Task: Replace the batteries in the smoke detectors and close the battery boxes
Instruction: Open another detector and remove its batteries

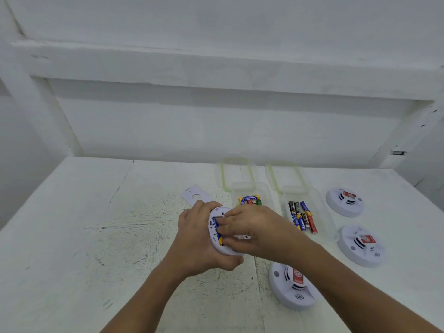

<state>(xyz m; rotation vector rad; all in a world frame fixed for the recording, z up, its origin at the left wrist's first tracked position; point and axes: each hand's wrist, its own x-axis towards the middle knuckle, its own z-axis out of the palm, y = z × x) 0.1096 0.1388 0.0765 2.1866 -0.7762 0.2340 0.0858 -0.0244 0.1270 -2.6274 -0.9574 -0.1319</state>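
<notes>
Smoke detector [215, 246] held upturned just over the counter [96, 236] — battery bay open.
The left hand [194, 236] wraps its fingers round the rim; the right hand [254, 229] curls its fingers onto a blue battery [215, 227] in the bay. Behind lie a loose cover plate [195, 195] and two open battery boxes [249, 188] [320, 210] — three more detectors [344, 202] [360, 245] [292, 288] sit to the right.

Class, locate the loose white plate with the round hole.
Head view: the white plate lies on the table, just beyond the left hand, left of the nearest clear box.
</notes>
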